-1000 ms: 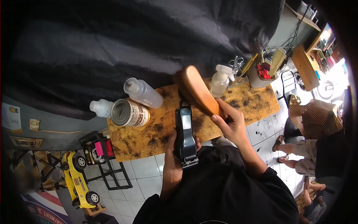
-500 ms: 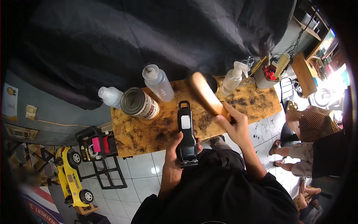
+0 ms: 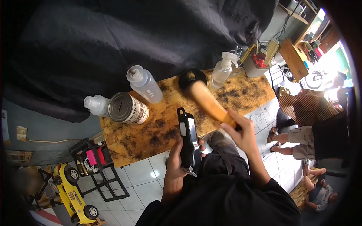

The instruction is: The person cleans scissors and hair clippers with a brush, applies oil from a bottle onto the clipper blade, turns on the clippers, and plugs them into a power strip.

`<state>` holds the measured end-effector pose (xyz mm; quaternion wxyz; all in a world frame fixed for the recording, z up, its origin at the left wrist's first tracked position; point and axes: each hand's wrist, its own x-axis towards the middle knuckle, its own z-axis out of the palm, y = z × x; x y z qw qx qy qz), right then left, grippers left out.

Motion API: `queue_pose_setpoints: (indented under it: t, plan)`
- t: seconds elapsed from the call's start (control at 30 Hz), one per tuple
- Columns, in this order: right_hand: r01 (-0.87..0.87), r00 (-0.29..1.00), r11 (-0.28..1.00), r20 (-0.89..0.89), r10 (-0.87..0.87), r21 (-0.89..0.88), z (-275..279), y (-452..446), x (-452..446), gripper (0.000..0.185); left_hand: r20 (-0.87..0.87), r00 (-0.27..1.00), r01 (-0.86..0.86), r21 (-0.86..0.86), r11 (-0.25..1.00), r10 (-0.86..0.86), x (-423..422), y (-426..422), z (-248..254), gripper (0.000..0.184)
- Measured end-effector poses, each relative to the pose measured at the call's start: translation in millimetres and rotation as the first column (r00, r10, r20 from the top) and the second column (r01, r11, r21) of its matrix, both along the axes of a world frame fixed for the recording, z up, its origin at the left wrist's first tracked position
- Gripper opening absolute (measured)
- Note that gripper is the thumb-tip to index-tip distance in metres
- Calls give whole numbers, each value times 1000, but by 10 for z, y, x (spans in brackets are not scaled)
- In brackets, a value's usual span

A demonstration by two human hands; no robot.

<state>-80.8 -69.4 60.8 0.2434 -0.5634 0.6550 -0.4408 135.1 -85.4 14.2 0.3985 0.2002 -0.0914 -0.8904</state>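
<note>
My left hand (image 3: 174, 164) is closed around a black hair clipper (image 3: 189, 147), its blade end towards me and its hanging loop pointing away. In my right hand (image 3: 243, 133) is the narrow end of a wooden-backed brush (image 3: 212, 104), blurred by motion; its bristles cannot be made out. The brush is over the wooden table (image 3: 162, 130), just in front of a round black dish (image 3: 186, 78). To the dish's right stands a clear spray bottle (image 3: 220, 75). On the left are a translucent bottle (image 3: 148, 88), a lidded tin can (image 3: 130, 109) and a smaller bottle (image 3: 97, 105).
A grey container (image 3: 256, 69) of combs and tools stands at the table's right end. Black cloth (image 3: 143, 37) hangs behind. A black cart (image 3: 92, 160) and yellow toy car (image 3: 73, 194) are at left. On the right stands a person in shorts (image 3: 303, 141), with another person (image 3: 320, 192) below.
The clipper has rolled in my left hand, showing more of its side. The brush has swung lower towards me with my right hand. The whole view has shifted, uncovering the black dish.
</note>
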Motion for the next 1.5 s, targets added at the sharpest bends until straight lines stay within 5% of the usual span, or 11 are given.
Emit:
queue_pose_setpoints:
  t: [0.07, 0.17, 0.2, 0.3, 0.37, 0.57, 0.63, 0.73, 1.03, 1.3, 1.5]
  plan:
    - [34, 997, 999, 64, -33, -5, 3, 30, -134, 42, -87, 996, 22, 31, 999, -19, -67, 36, 33, 46]
    - [-420, 900, 907, 122, 418, -9, 87, 135, -379, 44, -132, 988, -78, -9, 997, 76, -210, 47, -50, 50]
    - [-516, 843, 853, 133, 522, -76, 62, 155, -405, 44, 106, 986, -130, -15, 991, 131, -315, 10, -80, 54]
    - [-678, 722, 731, 112, 683, -83, 107, 199, -454, 45, 217, 972, -74, -84, 994, 90, -482, -35, 48, 61]
    - [-685, 706, 715, 114, 698, -137, 46, 140, -544, 43, -79, 997, 13, -92, 996, -20, -594, -77, -203, 66]
    - [-217, 973, 975, 98, 211, 56, -11, 6, -909, 44, -93, 994, -53, -37, 998, 49, -984, 144, 175, 57]
    - [-237, 959, 971, 170, 229, 33, -64, 9, -1010, 44, -1, 990, -142, 44, 989, 142, -1076, 285, 265, 58]
    - [-327, 912, 945, 258, 320, -15, -205, 68, -1196, 45, 120, 985, -97, -239, 966, 128, -1046, 313, 255, 52]
    - [-384, 883, 923, 280, 377, -30, -22, -161, -1441, 48, 544, 806, 483, -379, 789, -233, -1354, 285, 476, 73]
    - [-704, 666, 686, 166, 727, -180, -226, -204, -1966, 46, 247, 961, 210, -375, 903, -121, -1448, 555, 339, 68]
    - [-537, 784, 843, 345, 517, -42, -149, -208, -1612, 47, 272, 955, 212, -361, 908, -115, -1687, 556, 297, 68]
